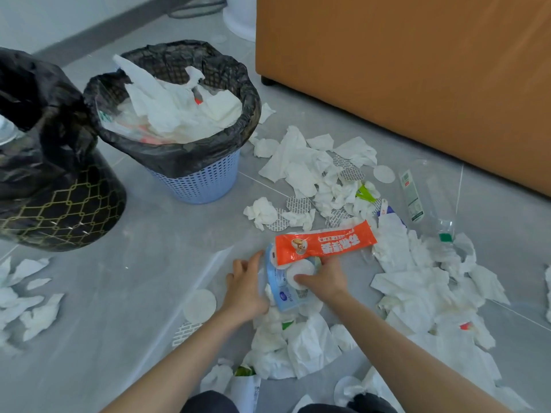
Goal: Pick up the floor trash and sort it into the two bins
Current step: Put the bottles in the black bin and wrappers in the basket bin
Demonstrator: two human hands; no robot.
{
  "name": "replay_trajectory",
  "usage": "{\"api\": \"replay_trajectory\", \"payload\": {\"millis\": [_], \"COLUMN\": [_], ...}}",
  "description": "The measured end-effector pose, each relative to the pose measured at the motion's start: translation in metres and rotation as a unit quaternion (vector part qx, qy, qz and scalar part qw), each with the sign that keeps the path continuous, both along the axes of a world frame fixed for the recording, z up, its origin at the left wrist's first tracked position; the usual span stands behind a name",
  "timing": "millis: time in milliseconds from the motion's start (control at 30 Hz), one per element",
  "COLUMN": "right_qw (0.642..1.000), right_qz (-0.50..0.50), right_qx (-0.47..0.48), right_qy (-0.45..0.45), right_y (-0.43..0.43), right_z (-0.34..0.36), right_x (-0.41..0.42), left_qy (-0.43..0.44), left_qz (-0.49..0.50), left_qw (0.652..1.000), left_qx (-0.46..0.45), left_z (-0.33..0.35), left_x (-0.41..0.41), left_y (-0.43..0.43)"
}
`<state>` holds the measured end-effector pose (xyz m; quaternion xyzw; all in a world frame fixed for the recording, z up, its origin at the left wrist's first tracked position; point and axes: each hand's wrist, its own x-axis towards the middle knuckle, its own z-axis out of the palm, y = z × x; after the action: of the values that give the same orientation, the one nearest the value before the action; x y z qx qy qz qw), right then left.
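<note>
Blue pack (283,293) between hands: left hand (246,289) fingers curl round its edge; right hand (326,278) fingers clamp orange wrapper (325,241); white lettering illegible.

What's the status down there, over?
Right hand grips orange wrapper over blue packet. Left hand at packet's edge, grip unclear. Blue bin nearly full; tissues scattered around.

Pale grey floor tiles (155,263) meet an orange-brown cabinet (417,70) and a wall's grey skirting (119,20).
</note>
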<state>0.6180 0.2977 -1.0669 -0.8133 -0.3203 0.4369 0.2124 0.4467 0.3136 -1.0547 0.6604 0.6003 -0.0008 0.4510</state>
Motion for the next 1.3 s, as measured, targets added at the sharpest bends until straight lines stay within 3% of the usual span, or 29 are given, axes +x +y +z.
{"api": "replay_trajectory", "payload": {"millis": [100,233,367,467,600,733,833,1000,1167,1300], "right_qw": [0.998,0.976,0.965,0.961,0.925,0.903,0.894,0.917,0.888,0.885], "right_qz": [-0.032,-0.108,-0.053,-0.044,-0.073,-0.063,-0.073,-0.086,-0.169,-0.163], "right_qx": [-0.017,0.025,0.064,0.041,0.012,0.073,0.121,0.194,0.277,0.303], "right_qy": [0.06,0.188,0.249,0.271,0.373,0.418,0.425,0.337,0.325,0.314], "right_y": [0.005,0.011,0.017,0.022,0.03,0.047,0.062,0.078,0.091,0.099], "right_z": [0.008,0.046,0.075,0.089,0.105,0.136,0.156,0.168,0.19,0.205], "right_x": [0.014,0.035,0.047,0.051,0.046,0.036,0.027,0.012,0.018,0.017], "left_qy": [-0.005,-0.016,-0.014,-0.021,-0.045,-0.076,-0.123,-0.207,-0.316,-0.39], "left_qz": [0.031,0.071,0.087,0.089,0.121,0.15,0.183,0.239,0.237,0.254], "left_qw": [0.998,0.997,0.995,0.995,0.991,0.986,0.975,0.947,0.913,0.878], "left_qx": [-0.046,0.01,0.048,0.045,0.031,0.022,0.009,0.054,0.103,0.113], "left_z": [0.003,-0.003,-0.011,-0.013,-0.013,-0.01,0.002,0.051,0.133,0.188], "left_x": [0.005,0.012,0.013,0.01,0.0,-0.011,-0.015,-0.018,-0.026,-0.038], "left_y": [0.0,-0.009,-0.016,-0.017,-0.011,-0.004,0.002,0.034,0.066,0.095]}}
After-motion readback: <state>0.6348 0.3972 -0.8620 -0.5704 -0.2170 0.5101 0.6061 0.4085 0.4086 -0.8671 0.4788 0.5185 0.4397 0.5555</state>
